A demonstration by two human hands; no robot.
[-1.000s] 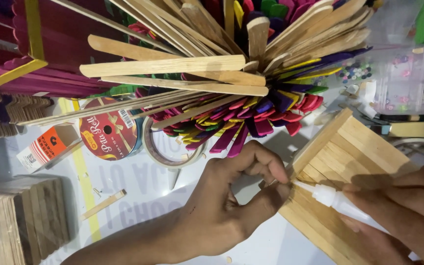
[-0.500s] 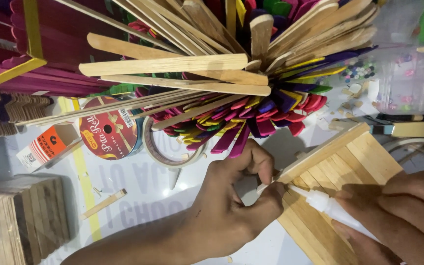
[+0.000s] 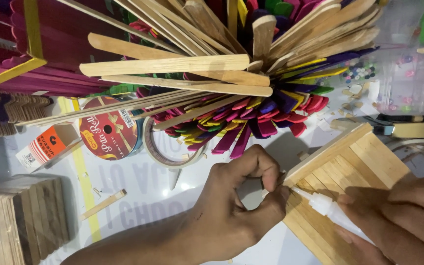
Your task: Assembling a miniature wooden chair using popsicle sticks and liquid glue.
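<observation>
Your left hand (image 3: 236, 206) pinches one flat panel of pale wooden sticks (image 3: 349, 172); your right hand (image 3: 398, 216), partly cropped, grips one white glue bottle (image 3: 327, 206).

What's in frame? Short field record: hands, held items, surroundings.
left hand: pinches corner of wooden stick panel
right hand: holds white glue bottle, nozzle at panel edge by left fingertips
above: bundle of plain and coloured craft sticks
table: tape ring, red ribbon spool, stick stacks
</observation>
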